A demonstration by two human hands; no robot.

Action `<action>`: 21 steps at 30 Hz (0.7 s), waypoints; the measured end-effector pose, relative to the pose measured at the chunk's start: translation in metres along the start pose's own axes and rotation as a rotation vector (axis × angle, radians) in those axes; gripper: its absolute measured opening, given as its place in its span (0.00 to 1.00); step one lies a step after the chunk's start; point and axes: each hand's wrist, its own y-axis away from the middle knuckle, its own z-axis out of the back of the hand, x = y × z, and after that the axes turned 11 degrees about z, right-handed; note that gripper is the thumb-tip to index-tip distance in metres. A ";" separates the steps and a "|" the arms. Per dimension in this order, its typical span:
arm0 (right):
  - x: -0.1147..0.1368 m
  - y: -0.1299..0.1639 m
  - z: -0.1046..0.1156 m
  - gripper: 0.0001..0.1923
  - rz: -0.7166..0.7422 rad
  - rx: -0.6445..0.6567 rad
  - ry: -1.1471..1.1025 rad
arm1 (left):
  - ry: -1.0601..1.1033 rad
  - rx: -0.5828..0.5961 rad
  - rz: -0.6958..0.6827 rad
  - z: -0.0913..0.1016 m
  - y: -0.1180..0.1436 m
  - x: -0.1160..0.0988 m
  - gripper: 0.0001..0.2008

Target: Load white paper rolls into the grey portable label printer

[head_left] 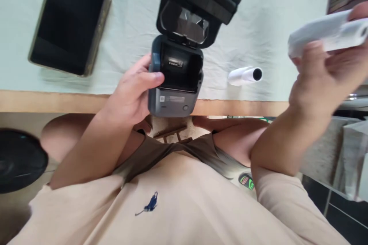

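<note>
Pale green cloth point(273, 15) covers the table, with a bare wooden edge point(43, 101) running along the near side. Small dark grey printer point(175, 84) sits at that edge, right in front of the person, overhanging it slightly. Its lid point(198, 4) is swung fully up and back; the paper bay is open and dark inside, a small label visible on its back wall.

Left hand point(132, 95) grips the printer body from the left side, thumb hooked over the rim of the bay, fingers wrapped behind. Right hand point(324, 72) is raised well off to the right, clear of the table, closed around a white paper roll point(324, 32) held roughly level; the picture is blurred there, so the wrapping cannot be made out.

Second white roll point(244, 75) lies on its side on the cloth just right of the printer, dark core end facing right, not touching it. Black tablet point(70, 21) lies flat far left on the cloth, screen dark, well apart from the printer.

Below the table edge: person's beige shirt point(178, 206), bare knees, and a round black object point(20, 160) at far left.
</note>
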 end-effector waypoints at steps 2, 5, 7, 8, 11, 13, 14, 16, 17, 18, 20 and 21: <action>-0.029 0.009 0.001 0.19 0.119 0.023 0.086 | 0.022 0.021 0.027 -0.001 0.000 -0.001 0.13; -0.065 0.024 0.004 0.19 -0.049 0.196 0.145 | 0.113 0.023 0.022 -0.005 0.000 -0.001 0.23; -0.067 0.032 0.008 0.24 -0.098 0.238 0.174 | 0.144 -0.004 -0.011 -0.008 0.000 -0.001 0.25; -0.061 0.035 0.011 0.27 -0.085 0.208 0.197 | 0.135 -0.016 -0.013 -0.009 -0.001 -0.001 0.25; -0.028 0.040 0.015 0.25 0.004 0.095 0.263 | 0.065 -0.023 -0.001 -0.008 -0.002 -0.001 0.24; -0.008 0.043 0.011 0.22 0.008 0.205 0.248 | 0.027 -0.017 -0.016 -0.005 -0.004 -0.001 0.20; -0.002 0.046 0.006 0.24 0.004 0.294 0.237 | 0.013 -0.018 -0.025 -0.003 -0.004 -0.001 0.18; -0.002 0.051 -0.006 0.29 -0.007 0.459 0.226 | 0.006 -0.019 -0.040 -0.002 -0.005 0.000 0.16; -0.006 0.053 -0.012 0.30 -0.002 0.491 0.221 | 0.010 -0.015 -0.051 -0.002 -0.006 0.000 0.16; -0.011 0.055 -0.018 0.31 -0.002 0.494 0.200 | 0.014 -0.009 -0.055 -0.002 -0.005 -0.001 0.17; -0.024 0.055 -0.024 0.36 -0.031 0.419 0.096 | 0.025 0.001 -0.035 -0.003 -0.004 -0.002 0.19; -0.030 0.054 -0.024 0.39 -0.057 0.351 0.026 | 0.036 0.005 -0.017 -0.003 -0.004 -0.002 0.20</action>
